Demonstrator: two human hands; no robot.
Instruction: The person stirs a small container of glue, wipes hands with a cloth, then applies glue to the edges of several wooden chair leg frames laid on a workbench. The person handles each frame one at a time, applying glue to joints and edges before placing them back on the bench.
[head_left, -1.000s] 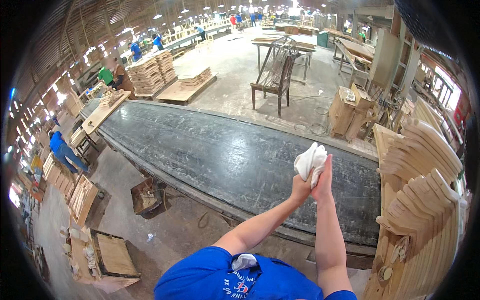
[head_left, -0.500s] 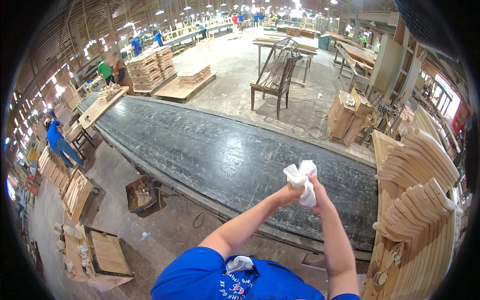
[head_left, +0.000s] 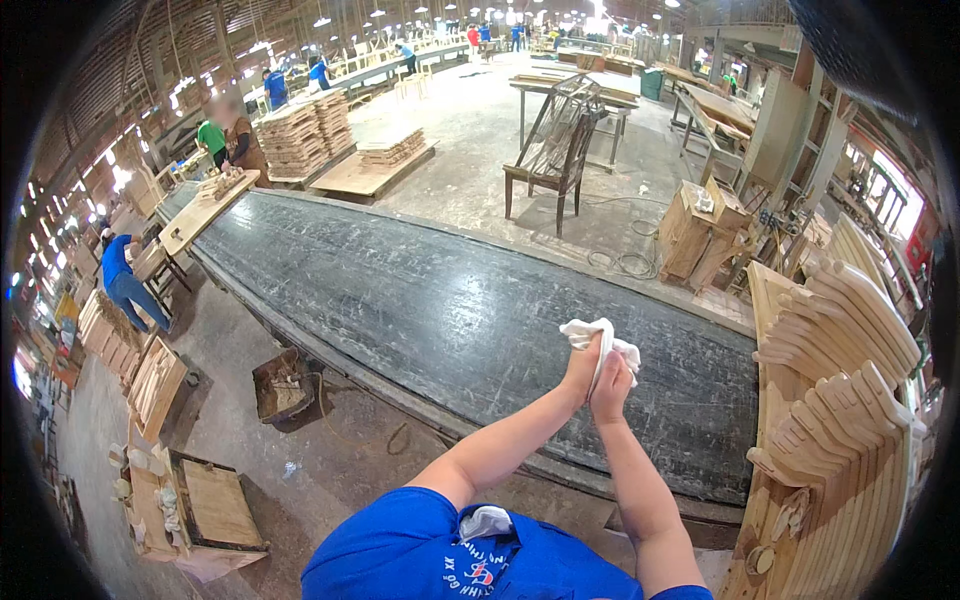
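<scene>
Both my hands are together above the near right part of the long dark tabletop (head_left: 400, 290), holding a crumpled white cloth (head_left: 590, 329). My left hand (head_left: 583, 366) is closed round one part of it, with a fold sticking out over the top of the fingers. Pressed against it, my right hand (head_left: 611, 388) is closed on the other part, which bulges out on its far side. The cloth is bunched up, so its full shape, whether rag or glove, cannot be made out.
Curved pale wooden parts (head_left: 845, 430) stand in rows at the right end. Beyond the tabletop are a dark wooden chair (head_left: 548, 160) and stacked boards (head_left: 303, 140). A bin (head_left: 283, 388) and a wooden box (head_left: 215, 503) stand at lower left. A person in blue (head_left: 125, 270) works at left.
My hands have turned and drawn closer together around the cloth. The right hand has shifted slightly left and down, and the cloth is now more squeezed between them.
</scene>
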